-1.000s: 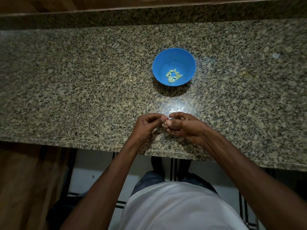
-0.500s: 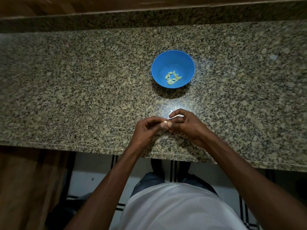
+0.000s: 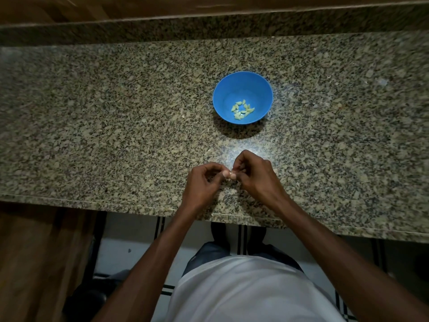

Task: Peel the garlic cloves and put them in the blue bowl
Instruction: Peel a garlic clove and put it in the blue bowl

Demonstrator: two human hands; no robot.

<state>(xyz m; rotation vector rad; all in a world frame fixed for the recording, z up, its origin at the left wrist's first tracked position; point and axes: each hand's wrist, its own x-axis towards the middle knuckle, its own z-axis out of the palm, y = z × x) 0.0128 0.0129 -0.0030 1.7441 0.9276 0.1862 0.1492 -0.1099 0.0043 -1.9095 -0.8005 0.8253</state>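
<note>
Blue bowl (image 3: 242, 89) on granite surface (image 3: 92, 124), holds a small cluster of peeled garlic cloves (image 3: 242, 109). Left hand (image 3: 202, 184) and right hand (image 3: 254, 176) meet near the surface's front edge, fingertips pinching 1 garlic clove (image 3: 231, 175) between them.

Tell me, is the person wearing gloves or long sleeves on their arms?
No gloves and no long sleeves. The left hand and right hand are bare, and so are both forearms. No watch, ring or bracelet shows. The white shirt does not reach the forearms.
</note>
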